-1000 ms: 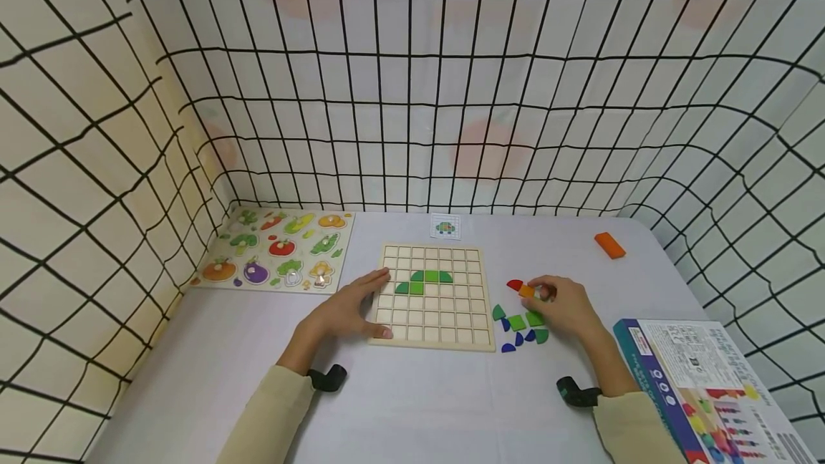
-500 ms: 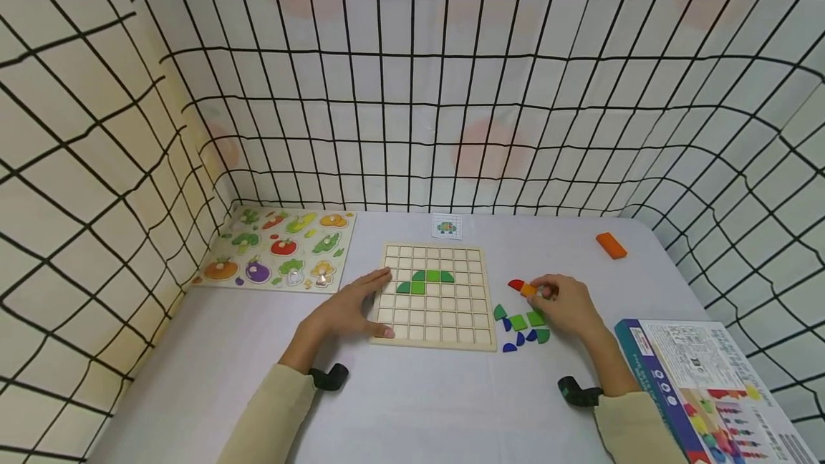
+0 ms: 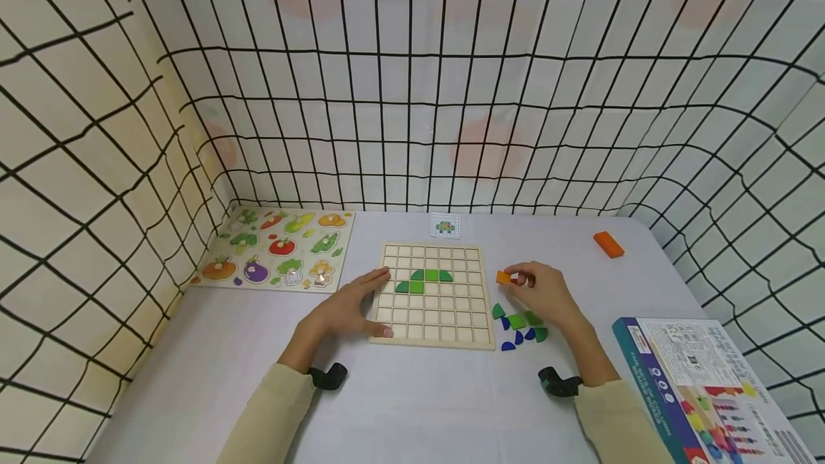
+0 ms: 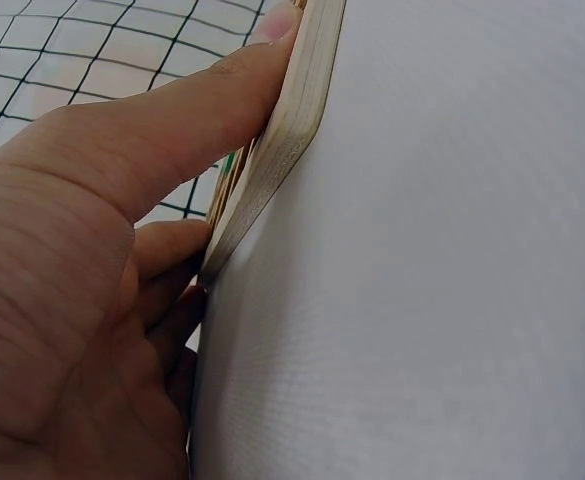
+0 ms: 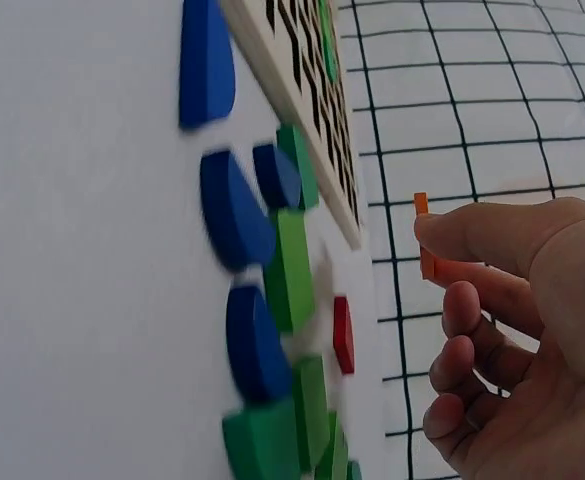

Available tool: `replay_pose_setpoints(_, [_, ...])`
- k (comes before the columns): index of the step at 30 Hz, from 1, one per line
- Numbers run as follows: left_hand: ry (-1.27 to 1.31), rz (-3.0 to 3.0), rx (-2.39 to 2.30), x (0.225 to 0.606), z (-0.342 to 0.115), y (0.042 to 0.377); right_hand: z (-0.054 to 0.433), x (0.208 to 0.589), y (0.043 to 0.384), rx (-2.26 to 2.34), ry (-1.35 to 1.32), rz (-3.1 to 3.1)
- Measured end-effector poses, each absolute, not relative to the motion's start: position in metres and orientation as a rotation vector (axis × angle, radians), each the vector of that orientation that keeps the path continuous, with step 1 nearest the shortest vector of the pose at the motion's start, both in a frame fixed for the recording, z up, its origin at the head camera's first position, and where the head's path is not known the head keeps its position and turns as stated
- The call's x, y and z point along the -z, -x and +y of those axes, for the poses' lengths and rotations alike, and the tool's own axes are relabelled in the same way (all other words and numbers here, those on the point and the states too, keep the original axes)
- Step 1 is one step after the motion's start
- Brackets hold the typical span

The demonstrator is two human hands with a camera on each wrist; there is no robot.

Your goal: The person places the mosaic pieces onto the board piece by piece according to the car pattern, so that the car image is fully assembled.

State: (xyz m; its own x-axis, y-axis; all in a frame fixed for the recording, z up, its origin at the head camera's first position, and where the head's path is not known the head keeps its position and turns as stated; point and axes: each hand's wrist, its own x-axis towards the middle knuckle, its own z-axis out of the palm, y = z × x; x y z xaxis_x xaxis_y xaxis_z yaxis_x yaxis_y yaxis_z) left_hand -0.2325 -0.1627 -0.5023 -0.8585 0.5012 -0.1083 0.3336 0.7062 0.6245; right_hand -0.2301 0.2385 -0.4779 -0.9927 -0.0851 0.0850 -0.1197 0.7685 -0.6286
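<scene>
Between thumb and index finger, my right hand [image 3: 544,293] pinches an orange square tile [image 3: 503,278], held above the table right of the wooden grid board [image 3: 445,321]. The right wrist view shows this tile [image 5: 421,204] edge-on, the other fingers loosely bent. My left hand [image 3: 341,310] rests along the board's left side, thumb on its near corner and fingers extended toward the far part of that edge. Green squares and quarter-round pieces [image 3: 417,287] sit in the grid's cells. Loose green and blue pieces [image 3: 518,321] lie near my right hand. A red piece [image 5: 343,335] lies beyond them.
A vegetable puzzle board [image 3: 277,249] lies at the left. Behind the grid is a small pattern card [image 3: 445,226]. An orange block [image 3: 609,244] lies at the back right, and a printed box [image 3: 702,385] at the right. Black netting [image 3: 412,102] surrounds the table.
My right hand has taken up the orange tile from beside the red piece and moved it left and away, toward the board. The left hand has stayed in place.
</scene>
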Motion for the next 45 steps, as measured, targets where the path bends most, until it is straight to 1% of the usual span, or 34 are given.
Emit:
replay_pose_setpoints(9, [-0.66, 2.65, -0.883, 0.5, -0.163, 0.233, 0.203, 0.477, 0.237, -1.122, -0.323, -2.869])
replay_pose_setpoints(22, [-0.641, 2.649, -0.908, 0.496, -0.167, 0.234, 0.15, 0.486, 0.251, -1.264, -0.451, -2.892])
replay_pose_setpoints(28, [-0.673, 2.642, -0.918, 0.498, -0.166, 0.235, 0.141, 0.487, 0.25, -1.336, -0.488, -2.913])
replay_pose_setpoints(35, [-0.684, 2.628, -0.915, 0.502, -0.164, 0.235, 0.134, 0.495, 0.251, -1.311, -0.525, -2.94])
replay_pose_setpoints(45, [-0.679, 2.638, -0.903, 0.505, -0.164, 0.234, 0.129, 0.494, 0.249, -1.303, -0.505, -2.957])
